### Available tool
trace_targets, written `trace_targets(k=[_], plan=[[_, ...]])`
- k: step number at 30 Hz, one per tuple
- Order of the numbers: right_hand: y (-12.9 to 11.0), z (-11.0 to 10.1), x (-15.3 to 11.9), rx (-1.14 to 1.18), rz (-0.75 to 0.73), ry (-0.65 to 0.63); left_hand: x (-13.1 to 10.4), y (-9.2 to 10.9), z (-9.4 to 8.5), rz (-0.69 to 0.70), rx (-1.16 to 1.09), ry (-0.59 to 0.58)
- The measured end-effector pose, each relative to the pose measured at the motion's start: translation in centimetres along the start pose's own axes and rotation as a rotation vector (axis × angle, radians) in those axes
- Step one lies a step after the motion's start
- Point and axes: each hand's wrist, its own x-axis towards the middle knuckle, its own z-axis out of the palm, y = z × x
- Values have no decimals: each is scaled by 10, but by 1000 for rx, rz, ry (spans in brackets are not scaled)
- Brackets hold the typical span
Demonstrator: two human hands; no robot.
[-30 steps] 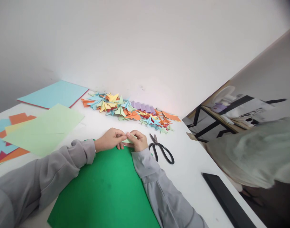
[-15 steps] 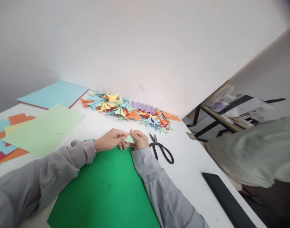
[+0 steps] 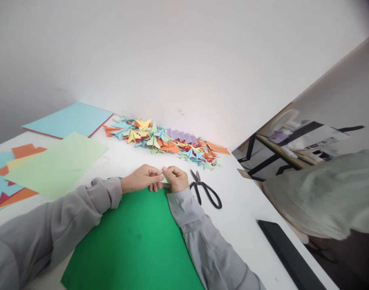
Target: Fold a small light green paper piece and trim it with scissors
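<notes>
Between my two hands is a small piece of light green paper (image 3: 165, 179), mostly covered by my fingers. My left hand (image 3: 141, 178) pinches its left side with thumb and fingers. My right hand (image 3: 177, 178) grips the right side, the thumb pressed near the top. Both hands are over the far edge of a green sheet (image 3: 132, 241) on the white table. Just right of my right hand lies a pair of black-handled scissors (image 3: 202, 187), blades slightly apart. Beyond the hands, a heap of small folded paper planes (image 3: 160, 139) in several colours rests along the wall.
Left on the table are a large light green sheet (image 3: 57, 165), scattered coloured paper pieces (image 3: 9, 177) and a blue sheet (image 3: 69, 119) over red. A long black object (image 3: 287, 249) lies near the right edge. Beyond it are a person's pale clothing (image 3: 326, 193) and another desk (image 3: 281, 151).
My hands have drawn slightly closer together, with my right thumb shifted left over the light green paper. Less of the paper shows now. Other things stay where they were.
</notes>
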Motion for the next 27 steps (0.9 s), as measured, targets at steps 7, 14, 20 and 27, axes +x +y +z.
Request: trace_targets(k=[7, 14, 20, 27], plan=[[-5, 3, -5, -1, 59, -62, 1, 0, -2, -13, -190, 135], [-6, 5, -9, -118, -73, -109, 1, -2, -3, -127, -423, 59], [-5, 3, -8, -68, -29, -167, -1, -1, -3, -190, -431, -78], [-4, 4, -9, -134, -90, -238, -2, -1, -3, -166, -384, -93]])
